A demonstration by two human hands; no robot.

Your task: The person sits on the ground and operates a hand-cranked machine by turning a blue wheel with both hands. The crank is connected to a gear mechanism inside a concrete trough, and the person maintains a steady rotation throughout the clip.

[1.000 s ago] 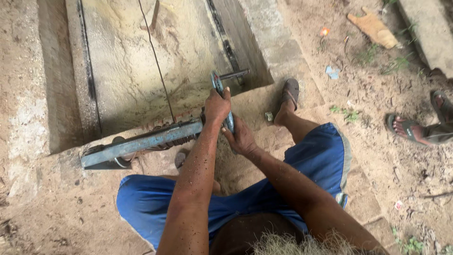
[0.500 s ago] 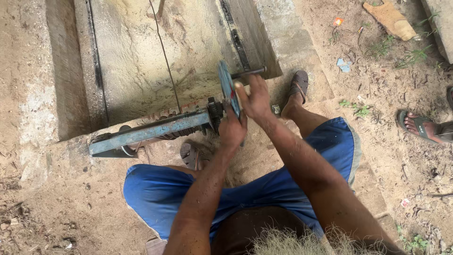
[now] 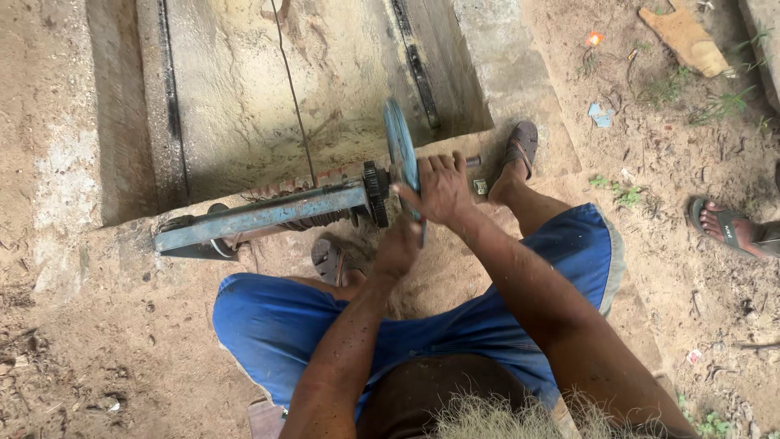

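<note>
Two hands share one grip on the blue handwheel (image 3: 400, 154): the right hand (image 3: 443, 189) is clamped over its rim on the far side, and the left hand (image 3: 398, 248) closes on the rim's lower edge, nearer the body. The wheel looks like heavy, rigid steel, likely stiff to turn, so the rim is the best place to hold. Just left of the grip sits a black toothed gear (image 3: 375, 193), then a long blue steel bar (image 3: 260, 218) lying along the edge of the concrete trough (image 3: 244, 97). Compared with half a second ago, the right hand has shifted lower on the rim.
</note>
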